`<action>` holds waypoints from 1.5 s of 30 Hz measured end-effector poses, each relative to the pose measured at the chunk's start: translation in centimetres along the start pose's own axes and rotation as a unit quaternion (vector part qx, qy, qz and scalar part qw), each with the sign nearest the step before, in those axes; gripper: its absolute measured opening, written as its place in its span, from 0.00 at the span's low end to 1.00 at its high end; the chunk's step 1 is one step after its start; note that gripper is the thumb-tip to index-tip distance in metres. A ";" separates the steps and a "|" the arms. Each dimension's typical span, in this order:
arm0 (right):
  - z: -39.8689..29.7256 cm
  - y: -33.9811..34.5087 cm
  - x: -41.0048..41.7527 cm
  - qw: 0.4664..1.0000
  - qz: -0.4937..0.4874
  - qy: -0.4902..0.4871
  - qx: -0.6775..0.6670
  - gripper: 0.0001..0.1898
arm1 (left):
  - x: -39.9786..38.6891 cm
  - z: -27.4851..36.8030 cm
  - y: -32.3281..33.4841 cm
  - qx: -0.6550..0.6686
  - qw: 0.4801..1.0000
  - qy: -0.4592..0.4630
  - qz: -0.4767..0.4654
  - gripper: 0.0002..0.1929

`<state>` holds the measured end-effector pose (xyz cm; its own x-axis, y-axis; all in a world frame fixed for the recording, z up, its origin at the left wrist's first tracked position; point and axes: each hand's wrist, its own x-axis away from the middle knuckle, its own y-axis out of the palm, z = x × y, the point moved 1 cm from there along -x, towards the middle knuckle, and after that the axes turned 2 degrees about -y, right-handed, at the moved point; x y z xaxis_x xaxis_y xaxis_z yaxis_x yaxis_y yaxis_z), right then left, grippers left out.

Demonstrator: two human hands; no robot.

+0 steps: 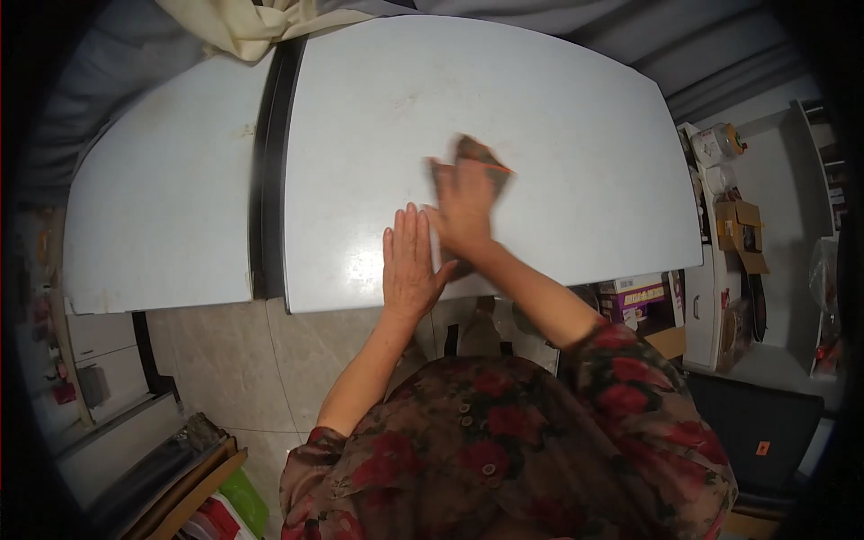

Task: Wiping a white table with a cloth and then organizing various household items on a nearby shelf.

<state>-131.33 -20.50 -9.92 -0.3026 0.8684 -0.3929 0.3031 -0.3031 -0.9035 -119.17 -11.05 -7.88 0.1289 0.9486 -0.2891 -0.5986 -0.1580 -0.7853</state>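
My left hand [408, 263] lies flat on the white tabletop [574, 135] near its front edge, fingers pointing away from me and nothing seen in it. Just right of it and farther in, my right hand [466, 209] is blurred, palm down over a dark cloth [503, 179] with an orange edge. The cloth is spread under the fingers and touches the tabletop. How firmly the fingers hold it is partly hidden by the back of the hand. Faint brownish marks show on the tabletop beyond the cloth.
A second white table section [169, 189] lies to the left, past a black strip [271, 169]. Cream fabric [250, 30] hangs over the far left edge. On the right stand shelves with a plastic jar [715, 145] and an opened cardboard box [739, 226]. A black chair [749, 418] stands lower right.
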 end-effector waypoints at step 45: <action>9.2 -6.7 10.3 0.992 0.066 0.104 -0.011 0.25 | -0.3 -2.4 -0.2 -0.200 0.980 -0.006 -0.024 0.37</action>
<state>-144.74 -13.12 -9.53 -0.0658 0.8845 -0.4618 0.3479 -0.4134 -0.8414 -117.22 -11.95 -8.93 0.1387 0.9605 -0.2412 -0.2350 -0.2047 -0.9502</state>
